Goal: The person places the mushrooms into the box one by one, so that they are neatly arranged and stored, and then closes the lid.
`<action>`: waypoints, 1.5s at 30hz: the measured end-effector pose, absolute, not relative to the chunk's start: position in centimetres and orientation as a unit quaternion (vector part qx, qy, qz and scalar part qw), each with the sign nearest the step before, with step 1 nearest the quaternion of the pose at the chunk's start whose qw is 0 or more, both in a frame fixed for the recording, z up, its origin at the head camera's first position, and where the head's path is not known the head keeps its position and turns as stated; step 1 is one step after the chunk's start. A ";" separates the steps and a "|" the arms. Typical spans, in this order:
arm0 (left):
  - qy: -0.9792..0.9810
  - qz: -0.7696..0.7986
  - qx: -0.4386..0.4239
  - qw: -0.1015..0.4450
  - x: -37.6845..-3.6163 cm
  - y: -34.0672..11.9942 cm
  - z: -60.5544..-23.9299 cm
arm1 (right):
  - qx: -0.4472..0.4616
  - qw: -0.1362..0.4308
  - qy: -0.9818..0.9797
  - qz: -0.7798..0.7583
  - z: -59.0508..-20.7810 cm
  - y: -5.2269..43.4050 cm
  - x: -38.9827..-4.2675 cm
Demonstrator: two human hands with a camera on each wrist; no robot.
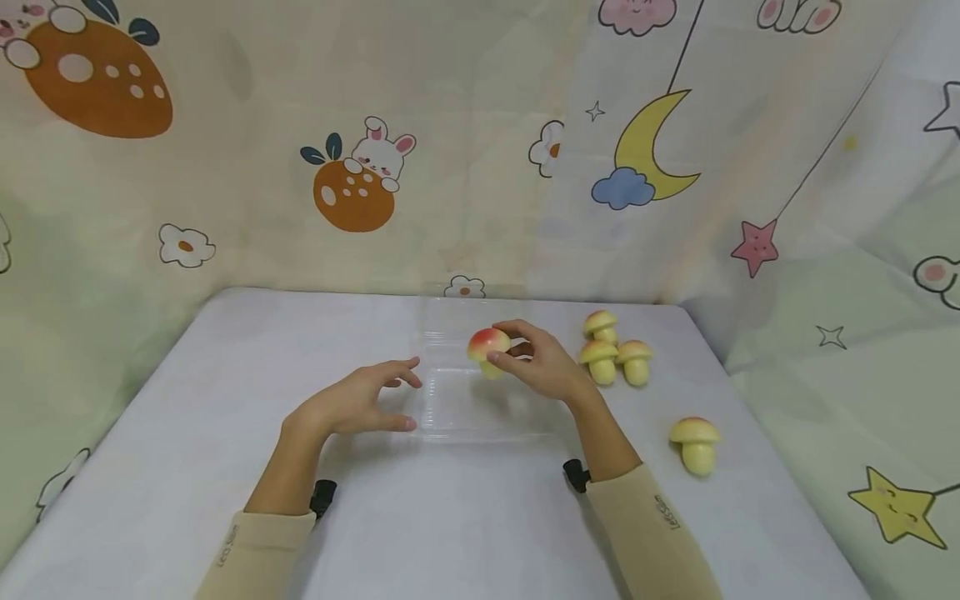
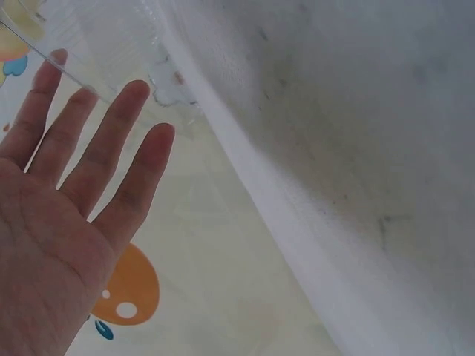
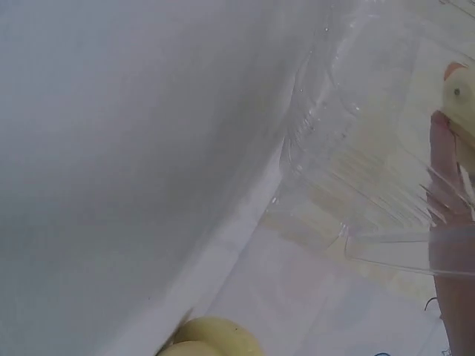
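A clear plastic box [image 1: 480, 437] lies on the table with its lid raised toward the back. My right hand [image 1: 543, 364] pinches a toy mushroom [image 1: 487, 343] with a red and yellow cap, held over the box. In the right wrist view, fingers and a bit of that mushroom [image 3: 461, 93] show through the clear plastic. At the box's left side, my left hand [image 1: 358, 402] holds nothing, its fingers apart and lightly bent. The left wrist view has the fingertips by the clear edge; I cannot tell whether they touch it.
Three yellow mushrooms [image 1: 598, 360] stand grouped at the back right of the white table [image 1: 187, 433]. Another mushroom [image 1: 696, 446] stands nearer, by the right edge. A patterned cloth [image 1: 480, 150] hangs behind the table and along its sides.
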State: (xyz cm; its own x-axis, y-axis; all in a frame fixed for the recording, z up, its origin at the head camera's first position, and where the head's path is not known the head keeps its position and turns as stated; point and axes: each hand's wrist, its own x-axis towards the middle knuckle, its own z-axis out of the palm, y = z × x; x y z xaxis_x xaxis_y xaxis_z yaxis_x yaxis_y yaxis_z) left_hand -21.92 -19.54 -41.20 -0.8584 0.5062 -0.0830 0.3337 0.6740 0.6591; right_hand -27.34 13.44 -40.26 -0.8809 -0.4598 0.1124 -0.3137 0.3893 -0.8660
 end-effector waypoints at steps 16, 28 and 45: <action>0.904 0.337 0.221 0.141 -21.8 -19.3 -40.8 | -0.266 0.076 0.831 -0.482 -40.7 11.8 -27.7; 0.904 0.337 0.217 0.147 -21.9 -19.2 -40.8 | -0.268 0.078 0.848 -0.451 -40.6 10.4 -27.7; 0.902 0.342 0.222 0.143 -22.0 -19.2 -41.0 | -0.293 0.077 0.851 -0.430 -41.4 8.9 -28.5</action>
